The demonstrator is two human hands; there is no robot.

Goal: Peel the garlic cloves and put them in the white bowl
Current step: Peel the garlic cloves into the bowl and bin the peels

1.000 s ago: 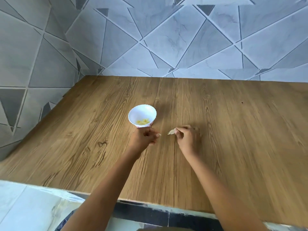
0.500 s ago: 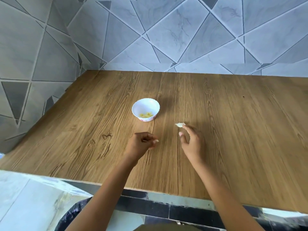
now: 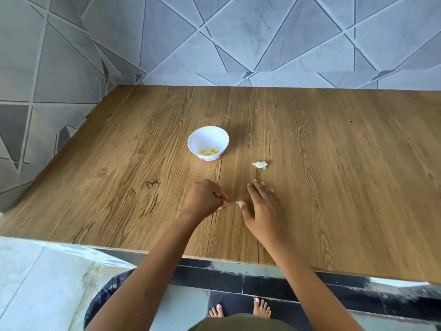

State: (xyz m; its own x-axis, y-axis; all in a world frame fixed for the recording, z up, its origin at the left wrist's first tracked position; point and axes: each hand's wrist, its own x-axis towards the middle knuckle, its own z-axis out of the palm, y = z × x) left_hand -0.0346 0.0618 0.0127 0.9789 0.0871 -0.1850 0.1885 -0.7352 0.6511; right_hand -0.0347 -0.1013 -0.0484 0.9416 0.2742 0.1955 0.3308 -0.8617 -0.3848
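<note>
The white bowl stands in the middle of the wooden table with a few peeled yellowish garlic cloves inside. A pale scrap of garlic skin lies loose on the table to the bowl's right. My left hand is in front of the bowl, its fingers curled and pinching a small pale garlic clove that is mostly hidden by the fingertips. My right hand hovers beside it with fingers spread and nothing in it, its thumb tip close to the left fingertips.
Grey tiled walls bound the table at the back and left. The table's front edge runs below my forearms. Under that edge at the left sits a dark bag-lined bin. My bare feet show on the floor below.
My right hand let go of the garlic skin, which now lies on the table, and drew back toward my left hand. My left hand pulled away from the bowl toward me.
</note>
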